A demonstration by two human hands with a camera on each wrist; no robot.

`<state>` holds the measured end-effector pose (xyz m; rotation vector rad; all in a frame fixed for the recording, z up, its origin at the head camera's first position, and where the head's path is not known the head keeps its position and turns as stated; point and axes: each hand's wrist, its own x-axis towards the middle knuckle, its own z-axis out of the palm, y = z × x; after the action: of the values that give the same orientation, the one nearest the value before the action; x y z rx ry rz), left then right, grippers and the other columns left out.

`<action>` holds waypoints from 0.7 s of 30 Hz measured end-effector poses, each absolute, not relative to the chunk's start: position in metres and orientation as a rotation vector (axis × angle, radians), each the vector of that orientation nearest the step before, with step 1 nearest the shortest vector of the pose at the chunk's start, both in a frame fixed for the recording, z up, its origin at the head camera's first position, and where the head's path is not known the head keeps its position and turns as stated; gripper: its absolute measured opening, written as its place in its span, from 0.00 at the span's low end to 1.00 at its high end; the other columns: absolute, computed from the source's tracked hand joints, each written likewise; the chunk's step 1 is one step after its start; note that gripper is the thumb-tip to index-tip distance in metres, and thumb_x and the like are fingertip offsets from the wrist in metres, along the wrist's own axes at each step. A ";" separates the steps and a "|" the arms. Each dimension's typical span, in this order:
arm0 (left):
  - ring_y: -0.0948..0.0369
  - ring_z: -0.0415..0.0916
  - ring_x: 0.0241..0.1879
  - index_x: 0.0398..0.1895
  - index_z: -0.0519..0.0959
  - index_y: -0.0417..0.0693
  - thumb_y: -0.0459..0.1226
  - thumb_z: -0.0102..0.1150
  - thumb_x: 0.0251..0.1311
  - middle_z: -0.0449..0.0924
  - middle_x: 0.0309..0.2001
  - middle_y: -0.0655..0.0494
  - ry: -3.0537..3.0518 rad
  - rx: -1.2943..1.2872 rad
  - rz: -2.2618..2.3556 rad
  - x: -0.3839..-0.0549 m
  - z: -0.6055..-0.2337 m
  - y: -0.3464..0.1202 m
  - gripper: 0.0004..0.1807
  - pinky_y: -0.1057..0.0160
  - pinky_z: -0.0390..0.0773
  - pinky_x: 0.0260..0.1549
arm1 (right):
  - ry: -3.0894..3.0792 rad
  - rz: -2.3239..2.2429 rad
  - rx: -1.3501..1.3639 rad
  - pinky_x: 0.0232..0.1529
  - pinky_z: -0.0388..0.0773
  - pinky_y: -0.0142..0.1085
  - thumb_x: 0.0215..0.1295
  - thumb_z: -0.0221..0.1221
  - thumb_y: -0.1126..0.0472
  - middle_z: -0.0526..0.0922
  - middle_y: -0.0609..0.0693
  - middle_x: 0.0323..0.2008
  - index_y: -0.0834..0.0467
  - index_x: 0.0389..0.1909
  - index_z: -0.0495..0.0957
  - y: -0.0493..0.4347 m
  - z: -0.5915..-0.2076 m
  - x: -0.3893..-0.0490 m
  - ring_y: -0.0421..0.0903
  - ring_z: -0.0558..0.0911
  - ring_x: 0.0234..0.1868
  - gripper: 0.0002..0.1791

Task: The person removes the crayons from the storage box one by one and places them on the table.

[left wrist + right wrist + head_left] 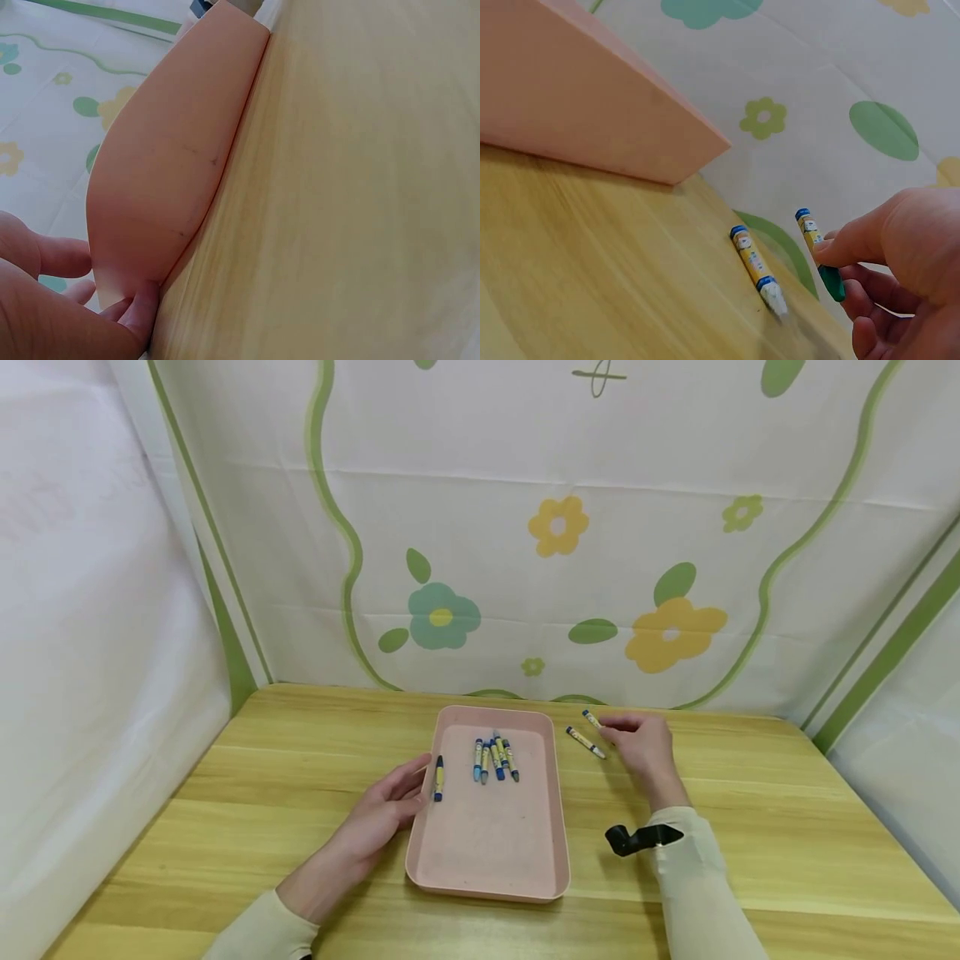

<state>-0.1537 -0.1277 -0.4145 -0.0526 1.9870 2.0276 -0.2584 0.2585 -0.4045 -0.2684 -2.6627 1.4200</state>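
My left hand (371, 818) rests against the outer left side of a pink tray (491, 860), its fingers touching the wall (169, 150). My right hand (645, 747) pinches a green-tipped crayon (831, 281) between thumb and fingers, to the right of the tray. A white crayon (754, 259) with a yellow-and-blue wrapper lies on the table just beside that hand. Inside the tray several crayons (495, 760) lie side by side towards the far end. One dark blue crayon (438, 779) sits apart along the left wall.
The wooden table (750, 827) ends at a white cloth backdrop (487, 552) printed with flowers. More white cloth (90, 610) hangs at the left, and a cloth panel stands at the right. A black strap (643, 837) sticks out from the right sleeve.
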 end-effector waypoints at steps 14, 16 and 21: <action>0.46 0.59 0.82 0.82 0.65 0.55 0.31 0.52 0.77 0.61 0.83 0.46 1.979 -0.049 2.034 -0.155 -0.416 -0.127 0.33 0.43 0.67 0.77 | -2.705 1.330 -0.274 0.65 0.75 0.48 0.70 0.67 0.58 0.90 0.60 0.55 0.59 0.51 0.91 0.263 -0.421 -0.262 0.59 0.83 0.65 0.13; 0.46 0.59 0.82 0.82 0.65 0.55 0.31 0.52 0.77 0.61 0.83 0.45 1.978 -0.052 2.036 -0.155 -0.416 -0.128 0.33 0.43 0.67 0.77 | -2.710 1.316 -0.275 0.66 0.74 0.48 0.69 0.68 0.58 0.90 0.60 0.55 0.58 0.51 0.91 0.263 -0.422 -0.263 0.59 0.83 0.64 0.13; 0.46 0.59 0.82 0.82 0.65 0.56 0.31 0.52 0.77 0.62 0.83 0.46 1.979 -0.059 2.035 -0.155 -0.416 -0.128 0.33 0.44 0.67 0.77 | -2.722 1.307 -0.278 0.65 0.75 0.49 0.68 0.68 0.59 0.90 0.61 0.55 0.59 0.50 0.91 0.262 -0.424 -0.263 0.60 0.83 0.64 0.13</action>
<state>-0.1553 -0.1278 -0.4164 -0.0588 1.9786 2.0347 -0.2630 0.2623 -0.4244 -0.2780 -2.7218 1.3066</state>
